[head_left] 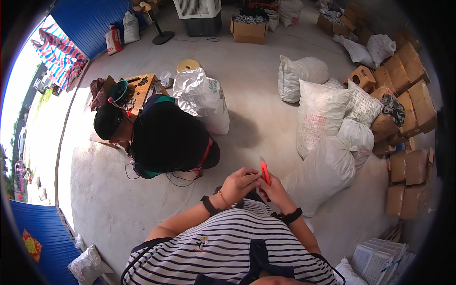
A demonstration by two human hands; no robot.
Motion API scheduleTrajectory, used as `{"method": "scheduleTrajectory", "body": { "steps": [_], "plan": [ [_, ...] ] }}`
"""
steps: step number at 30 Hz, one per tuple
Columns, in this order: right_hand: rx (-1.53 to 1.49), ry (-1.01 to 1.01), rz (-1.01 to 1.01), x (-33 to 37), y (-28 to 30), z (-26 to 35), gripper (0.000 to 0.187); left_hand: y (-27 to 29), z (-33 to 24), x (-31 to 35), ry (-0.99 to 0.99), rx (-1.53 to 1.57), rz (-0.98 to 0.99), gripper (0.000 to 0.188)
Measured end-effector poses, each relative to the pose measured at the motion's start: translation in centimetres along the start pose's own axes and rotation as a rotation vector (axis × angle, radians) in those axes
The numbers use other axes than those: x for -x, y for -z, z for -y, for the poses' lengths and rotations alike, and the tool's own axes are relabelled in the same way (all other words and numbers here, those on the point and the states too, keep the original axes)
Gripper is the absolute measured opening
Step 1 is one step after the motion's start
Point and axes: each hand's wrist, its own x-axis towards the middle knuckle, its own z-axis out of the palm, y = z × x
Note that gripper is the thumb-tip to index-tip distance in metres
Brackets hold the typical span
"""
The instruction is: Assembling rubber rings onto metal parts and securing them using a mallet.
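Observation:
My right hand (274, 191) is closed round a red utility knife (265, 174), its pale tip pointing up and away from me. Just to its left is my left hand (239, 184), its fingers drawn together and reaching the right hand's fingertips. Whatever sits between the left fingers, if anything, is too small to make out. Both hands are in front of my striped shirt, above the concrete floor. Nearest to the right hand is a large tied white woven sack (323, 171) lying on its side.
A person in black (173, 135) bends at a low wooden table (142, 90) on my left, beside a standing white sack (202, 99). More filled sacks (323, 114) and stacked cardboard boxes (408, 107) line the right. At the back are a fan (163, 37) and an air cooler (199, 19).

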Motion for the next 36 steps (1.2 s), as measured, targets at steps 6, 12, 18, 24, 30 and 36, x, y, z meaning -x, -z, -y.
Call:
{"method": "scheduleTrajectory", "body": {
  "steps": [6,12,18,24,30,36],
  "plan": [
    [0.118,0.049,0.091,-18.0,8.3,13.4,0.022,2.6,7.9,-18.2,0.026,-0.076,-0.178,0.011],
    [0.067,-0.099,-0.146,-37.4,18.8,16.8,0.015,3.9,23.7,-33.5,0.388,-0.619,0.584,0.039],
    [-0.135,-0.194,-0.321,-52.6,27.9,22.2,0.017,12.6,27.9,-52.9,0.348,-0.643,0.305,0.041],
    [-0.066,-0.305,-0.209,-73.9,30.1,29.6,0.014,20.6,35.8,-65.6,0.458,-0.606,0.213,0.041],
    [0.212,-0.453,0.139,-98.9,21.7,37.4,0.022,28.8,45.7,-68.8,0.957,-0.634,-0.1,0.034],
    [0.45,-0.41,0.595,-118.2,4.8,48.2,0.021,35.3,46.5,-70.4,1.24,-0.436,-0.452,0.036]
  ]
}}
